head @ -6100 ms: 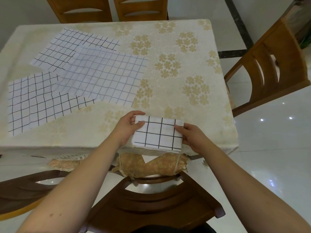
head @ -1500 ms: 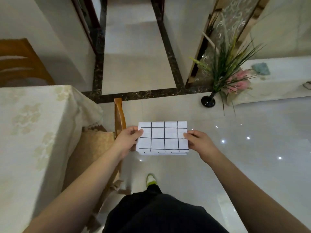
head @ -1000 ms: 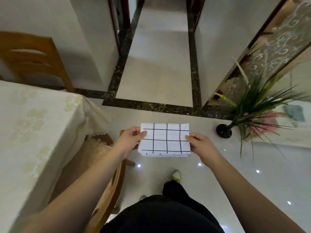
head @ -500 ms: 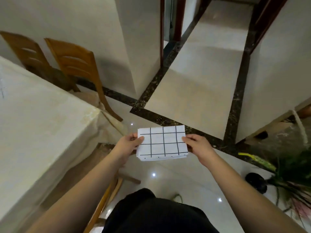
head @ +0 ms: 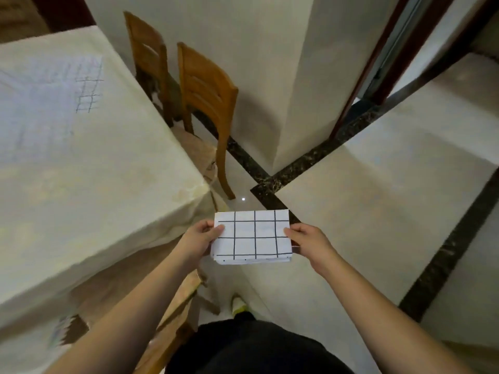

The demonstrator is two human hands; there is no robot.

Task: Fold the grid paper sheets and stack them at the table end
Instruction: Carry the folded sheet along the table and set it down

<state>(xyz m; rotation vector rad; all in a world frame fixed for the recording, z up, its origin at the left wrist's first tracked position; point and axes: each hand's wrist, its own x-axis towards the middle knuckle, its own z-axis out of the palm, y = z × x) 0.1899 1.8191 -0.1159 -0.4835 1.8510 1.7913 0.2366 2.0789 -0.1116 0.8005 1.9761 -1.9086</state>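
Note:
A folded grid paper sheet (head: 252,237), white with black lines, hangs in the air over the floor, just off the table's near right corner. My left hand (head: 199,238) pinches its left edge, thumb on top. My right hand (head: 306,240) pinches its right edge. The table (head: 81,171), under a cream flowered cloth, fills the left side. Unfolded grid sheets (head: 48,90) lie blurred on its far left part.
Two wooden chairs (head: 205,103) stand along the table's far side by a white wall corner. Another chair (head: 172,314) sits tucked under the table's near edge beside my legs. Glossy tiled floor with dark strips lies to the right.
I have carried the folded sheet away from the table's front edge and walked round its corner. The view has swung left, so the table and far chairs have come back in.

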